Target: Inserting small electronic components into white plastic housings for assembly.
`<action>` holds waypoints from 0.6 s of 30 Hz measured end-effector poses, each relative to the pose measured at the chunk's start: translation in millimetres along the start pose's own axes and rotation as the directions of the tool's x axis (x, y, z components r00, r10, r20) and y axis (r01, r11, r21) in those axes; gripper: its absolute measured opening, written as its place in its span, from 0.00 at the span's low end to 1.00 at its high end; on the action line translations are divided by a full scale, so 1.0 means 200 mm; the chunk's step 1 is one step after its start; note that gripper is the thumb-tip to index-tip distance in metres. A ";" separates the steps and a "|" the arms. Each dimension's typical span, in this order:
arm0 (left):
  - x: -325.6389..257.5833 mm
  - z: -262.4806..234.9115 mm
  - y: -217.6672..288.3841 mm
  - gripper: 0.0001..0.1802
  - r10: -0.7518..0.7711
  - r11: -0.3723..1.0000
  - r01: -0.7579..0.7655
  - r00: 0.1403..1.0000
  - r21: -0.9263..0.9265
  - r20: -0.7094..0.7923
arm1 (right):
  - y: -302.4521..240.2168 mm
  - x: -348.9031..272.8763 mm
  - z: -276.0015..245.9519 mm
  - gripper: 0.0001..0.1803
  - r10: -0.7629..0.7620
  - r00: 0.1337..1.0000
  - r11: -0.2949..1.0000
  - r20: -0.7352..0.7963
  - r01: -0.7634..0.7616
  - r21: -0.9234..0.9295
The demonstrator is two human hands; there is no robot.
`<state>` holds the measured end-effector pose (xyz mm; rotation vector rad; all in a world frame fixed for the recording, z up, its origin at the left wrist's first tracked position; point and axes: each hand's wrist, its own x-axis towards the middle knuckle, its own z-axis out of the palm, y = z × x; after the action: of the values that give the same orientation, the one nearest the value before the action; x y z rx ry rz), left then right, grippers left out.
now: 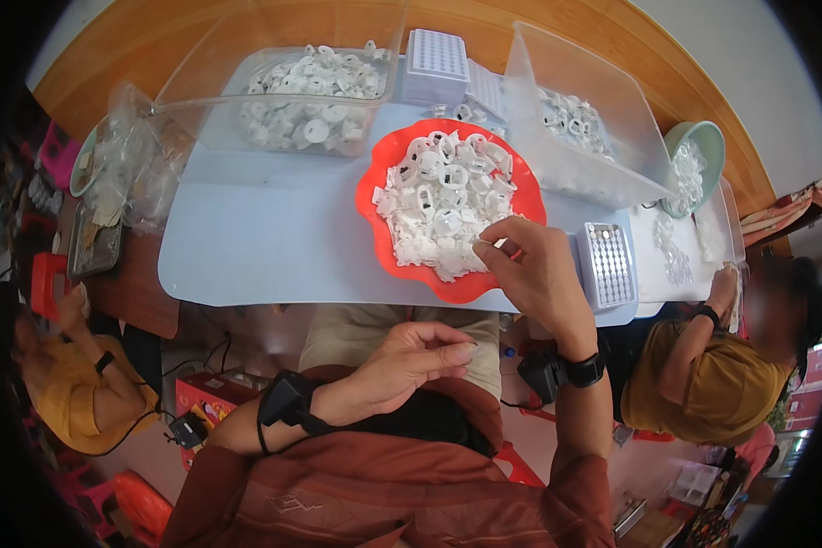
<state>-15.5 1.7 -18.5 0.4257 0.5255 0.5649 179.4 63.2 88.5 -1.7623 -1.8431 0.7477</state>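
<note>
A red scalloped bowl (384, 173) sits on the pale blue table (265, 237), heaped with small white plastic ring parts (443, 201). My right hand (534, 269) reaches over the bowl's near right rim, thumb and forefinger pinched on one small white part at the heap's edge. My left hand (411, 361) hangs below the table edge above my lap, fingers curled inward; I cannot tell whether anything lies in it. Both wrists carry black bands. A small white tray with a grid of holes (607, 265) stands just right of my right hand.
Clear plastic tubs of white parts stand at the back left (310, 100) and back right (580, 128). Another gridded tray (437, 64) sits between them. A green bowl (699, 160) is far right. Plastic bags (132, 169) lie left. A person in yellow (703, 365) sits on the right, another on the left (73, 384).
</note>
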 end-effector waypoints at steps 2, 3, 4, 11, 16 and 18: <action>0.00 0.01 0.01 0.12 0.004 1.000 -0.004 1.000 -0.012 0.000 | 0.03 -0.04 0.01 0.08 -0.018 0.999 0.996 -0.040 0.021 0.090; -0.01 0.02 0.02 0.12 0.007 1.000 -0.007 1.000 -0.016 0.004 | 0.05 -0.05 0.01 0.09 -0.034 0.996 0.983 -0.079 0.048 0.178; -0.01 0.02 0.02 0.12 0.011 1.000 -0.011 1.000 -0.019 0.008 | 0.08 -0.07 0.02 0.09 -0.032 0.996 0.983 -0.083 0.047 0.178; -0.01 0.01 0.00 0.10 0.016 0.999 -0.015 1.000 -0.036 0.017 | 0.17 -0.14 0.07 0.10 -0.005 0.975 0.817 -0.222 0.132 0.561; -0.01 0.05 0.01 0.10 0.017 0.999 -0.017 1.000 -0.029 0.006 | 0.21 -0.19 0.04 0.10 0.030 0.975 0.815 -0.222 0.105 0.570; 0.00 0.05 0.01 0.10 0.017 0.999 -0.017 1.000 -0.037 0.006 | 0.22 -0.21 0.04 0.10 0.008 0.981 0.780 -0.194 0.116 0.615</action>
<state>-11.0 0.3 -9.4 0.3966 0.5054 0.5886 209.3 21.8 53.9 -1.2802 -1.2965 0.9924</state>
